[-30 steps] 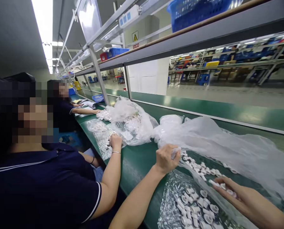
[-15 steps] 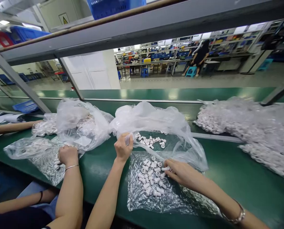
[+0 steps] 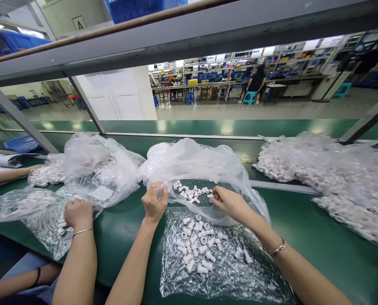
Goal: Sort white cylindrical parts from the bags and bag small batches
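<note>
My left hand is closed on the near edge of a large clear plastic bag, lifting its mouth. Inside the opening lies a group of small white fittings. My right hand reaches to the right end of that group, its fingertips pinched at a white fitting. Nearer to me, a flat clear plastic bag lies on the green table. Many white fittings are heaped on its middle, with a few more to the right.
At the left, a co-worker's hand is over another clear bag, beside a filled bag. Filled bags lie at the right. A shelf beam and slanted posts stand beyond the table.
My right hand has moved from the near heap up and left to the fittings in the bag's opening. A few fittings now show at the heap's right. The view has shifted slightly.
</note>
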{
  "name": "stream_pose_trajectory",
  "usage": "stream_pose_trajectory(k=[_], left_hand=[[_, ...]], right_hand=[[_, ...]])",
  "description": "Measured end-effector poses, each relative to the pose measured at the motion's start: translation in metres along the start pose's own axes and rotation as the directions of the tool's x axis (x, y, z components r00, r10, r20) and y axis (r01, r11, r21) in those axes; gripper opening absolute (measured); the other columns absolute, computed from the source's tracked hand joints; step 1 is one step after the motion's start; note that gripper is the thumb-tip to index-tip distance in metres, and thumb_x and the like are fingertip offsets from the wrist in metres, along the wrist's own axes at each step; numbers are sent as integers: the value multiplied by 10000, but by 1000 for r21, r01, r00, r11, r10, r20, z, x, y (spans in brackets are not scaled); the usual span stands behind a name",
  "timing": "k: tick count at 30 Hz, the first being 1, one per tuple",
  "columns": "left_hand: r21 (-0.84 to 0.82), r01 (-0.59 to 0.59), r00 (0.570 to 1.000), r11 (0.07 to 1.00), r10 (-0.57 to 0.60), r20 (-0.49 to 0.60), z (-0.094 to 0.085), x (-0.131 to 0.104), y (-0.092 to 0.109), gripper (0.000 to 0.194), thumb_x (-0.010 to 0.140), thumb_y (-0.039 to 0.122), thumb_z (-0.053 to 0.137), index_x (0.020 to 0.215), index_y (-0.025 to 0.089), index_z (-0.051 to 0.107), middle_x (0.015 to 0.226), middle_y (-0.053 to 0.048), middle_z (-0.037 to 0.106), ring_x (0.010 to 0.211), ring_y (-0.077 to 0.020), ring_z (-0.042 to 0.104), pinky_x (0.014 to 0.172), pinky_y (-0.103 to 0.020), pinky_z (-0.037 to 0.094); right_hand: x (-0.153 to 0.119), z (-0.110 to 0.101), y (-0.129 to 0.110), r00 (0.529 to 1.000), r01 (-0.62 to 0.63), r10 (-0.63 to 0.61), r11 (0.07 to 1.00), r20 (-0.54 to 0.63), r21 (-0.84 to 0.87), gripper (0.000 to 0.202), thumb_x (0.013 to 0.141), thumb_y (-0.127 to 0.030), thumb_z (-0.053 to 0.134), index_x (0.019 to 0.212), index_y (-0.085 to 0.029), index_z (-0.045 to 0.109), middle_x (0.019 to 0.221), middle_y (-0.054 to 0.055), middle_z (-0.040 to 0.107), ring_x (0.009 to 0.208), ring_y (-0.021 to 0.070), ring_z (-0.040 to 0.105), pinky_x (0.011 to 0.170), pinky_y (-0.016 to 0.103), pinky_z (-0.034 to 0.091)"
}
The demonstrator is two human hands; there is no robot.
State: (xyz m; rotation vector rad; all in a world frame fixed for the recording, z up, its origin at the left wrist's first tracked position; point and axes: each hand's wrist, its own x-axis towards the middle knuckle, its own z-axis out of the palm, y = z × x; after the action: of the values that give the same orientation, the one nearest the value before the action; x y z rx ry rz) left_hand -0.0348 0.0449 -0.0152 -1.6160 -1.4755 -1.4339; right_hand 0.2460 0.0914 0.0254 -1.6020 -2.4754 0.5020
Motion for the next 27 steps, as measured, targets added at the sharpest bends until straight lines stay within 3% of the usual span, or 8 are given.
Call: stream_pose_trajectory(k=[6,10,12,14,18,22,24,27], left_hand=[[-4,-19,1000,1000,19,-9,-1,1,1,158,853,169,651,1000,140,599,873,-64,698,749,-167,679,697,-239,510],[-11,-15,1000,1000,15,-10,-2,1,1,168,842,155,660,1000,137,604,863,-61,698,749,-168,683,694,-238,517],[-15,-14,1000,1000,14,-13,-1,0,1,171,839,155,662,1000,139,607,859,-60,698,743,-168,684,692,-239,521],[-17,-16,1000,1000,16,-11,0,1,1,172,839,156,663,1002,142,609,859,-60,700,740,-167,684,694,-239,523],[-15,-19,1000,1000,19,-2,0,1,2,166,844,156,655,1001,143,605,865,-57,700,742,-160,682,699,-233,521],[-10,-16,1000,1000,16,1,-2,1,3,152,851,170,650,994,149,606,848,-53,696,720,-156,677,663,-226,513],[-7,-14,1000,1000,14,1,-2,1,3,154,850,171,654,994,151,604,849,-53,695,722,-158,676,663,-226,514],[-5,-9,1000,1000,9,-2,-2,1,1,168,844,164,661,1000,151,601,854,-50,694,733,-158,675,673,-226,514]], right_hand=[[16,20,16,1000,-25,23,981,10,190,326,878,-494,476,917,-177,543,887,25,627,722,69,531,627,180,324],[21,1,23,993,-103,31,701,115,705,434,874,-589,397,953,-169,474,1051,64,624,842,80,602,734,198,489],[23,-3,27,996,-77,16,587,83,806,427,882,-569,372,1019,-172,452,1114,76,597,869,71,595,768,196,504],[25,0,30,998,-55,17,641,57,766,452,882,-574,378,1078,-177,467,1025,53,599,766,46,546,694,173,462],[26,19,30,1000,-6,15,929,-22,370,456,868,-588,444,1039,-182,563,784,10,564,632,28,428,582,162,282],[23,28,25,1000,28,-30,980,9,198,375,868,-519,489,975,-173,588,754,19,561,608,24,394,565,171,199],[22,23,24,998,-12,-12,925,62,380,398,855,-543,497,918,-157,569,705,7,531,589,18,390,548,156,216],[22,8,28,986,-139,18,654,168,744,504,840,-651,440,896,-154,501,686,-20,489,506,-6,289,482,152,220]])
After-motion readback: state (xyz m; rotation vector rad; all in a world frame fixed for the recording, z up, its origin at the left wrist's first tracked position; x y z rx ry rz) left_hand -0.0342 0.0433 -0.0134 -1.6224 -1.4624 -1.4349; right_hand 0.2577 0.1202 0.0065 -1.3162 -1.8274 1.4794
